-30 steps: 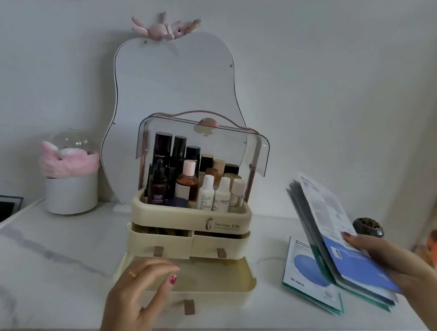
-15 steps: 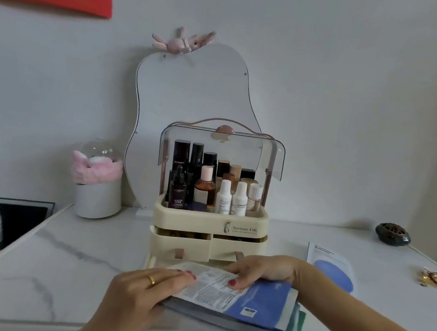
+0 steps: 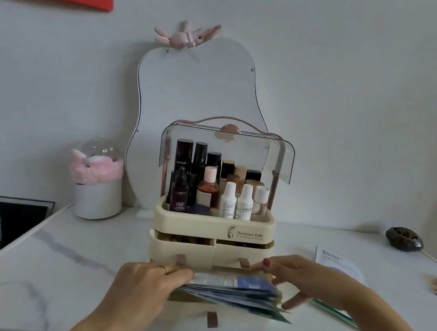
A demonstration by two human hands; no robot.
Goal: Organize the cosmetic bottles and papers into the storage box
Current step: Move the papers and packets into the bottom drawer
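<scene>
Both hands hold the stack of papers (image 3: 233,289) over the open bottom drawer (image 3: 211,317) of the storage box (image 3: 212,230). The left hand (image 3: 144,284) is closed on its left end; the right hand (image 3: 300,278) presses from the right, fingers half spread. The stack fans out, so loose sheets may catch on the drawer edge or slide out. The drawer inside is hidden under the papers. One paper (image 3: 337,263) lies apart on the table (image 3: 63,270). Behind, the bottles (image 3: 209,186) stand in the top tray.

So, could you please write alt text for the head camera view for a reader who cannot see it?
Both hands, left hand and right hand, press a stack of sheet-mask packets into the open bottom drawer of a cream storage box filled with cosmetic bottles. One leaflet lies on the white counter.
</scene>
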